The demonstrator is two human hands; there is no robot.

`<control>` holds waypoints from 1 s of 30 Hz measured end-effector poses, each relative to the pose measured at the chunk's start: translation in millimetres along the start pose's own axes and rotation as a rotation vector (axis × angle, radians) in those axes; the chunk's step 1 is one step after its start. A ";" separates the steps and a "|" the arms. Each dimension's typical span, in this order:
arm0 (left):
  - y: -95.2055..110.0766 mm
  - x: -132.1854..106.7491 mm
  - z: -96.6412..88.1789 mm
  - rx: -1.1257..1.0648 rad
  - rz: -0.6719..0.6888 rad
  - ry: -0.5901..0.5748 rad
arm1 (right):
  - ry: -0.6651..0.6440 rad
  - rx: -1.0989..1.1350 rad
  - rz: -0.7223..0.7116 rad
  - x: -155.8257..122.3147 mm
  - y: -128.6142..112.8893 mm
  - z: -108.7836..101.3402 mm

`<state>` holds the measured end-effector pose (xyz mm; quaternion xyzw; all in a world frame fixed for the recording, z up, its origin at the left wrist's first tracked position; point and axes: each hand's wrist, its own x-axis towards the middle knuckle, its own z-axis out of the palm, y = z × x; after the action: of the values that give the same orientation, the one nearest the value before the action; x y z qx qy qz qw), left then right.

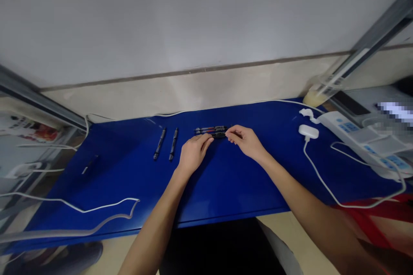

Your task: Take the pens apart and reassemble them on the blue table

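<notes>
Several dark pens (211, 129) lie side by side, pointing left to right, near the back of the blue table. My left hand (192, 151) has its fingers closed at the left end of the nearest pen (219, 135). At that pen's right end, the thumb and fingertips of my right hand (247, 141) are pinched together. My fingers partly hide this pen. Left of my hands lie two more pens, one dark pen (159, 143) and another dark pen (173, 144), roughly parallel and pointing away from me.
A thin dark object with a white strip (90, 165) lies on the blue table (129, 176) at left. On the right are a white charger (308, 131) with its cable and a white power strip (361, 142). A white cable (84, 211) crosses the front left. A wall (206, 86) rises behind.
</notes>
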<state>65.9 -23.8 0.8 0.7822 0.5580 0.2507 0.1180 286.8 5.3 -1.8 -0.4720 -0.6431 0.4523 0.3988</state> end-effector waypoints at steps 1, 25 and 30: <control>1.1 -0.1 -0.8 -0.007 -0.053 0.009 | 0.015 0.009 0.000 0.4 0.3 -0.7; -4.3 1.6 0.5 -0.149 -0.181 0.072 | -0.012 -0.070 0.029 -5.3 -7.6 0.1; -7.0 1.9 2.9 -0.153 -0.180 0.091 | -0.010 -0.024 -0.037 -4.3 -8.6 -1.5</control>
<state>62.2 -19.3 -4.4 0.7053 0.6102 0.3162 0.1739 287.1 0.2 6.5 -0.4624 -0.6593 0.4395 0.3980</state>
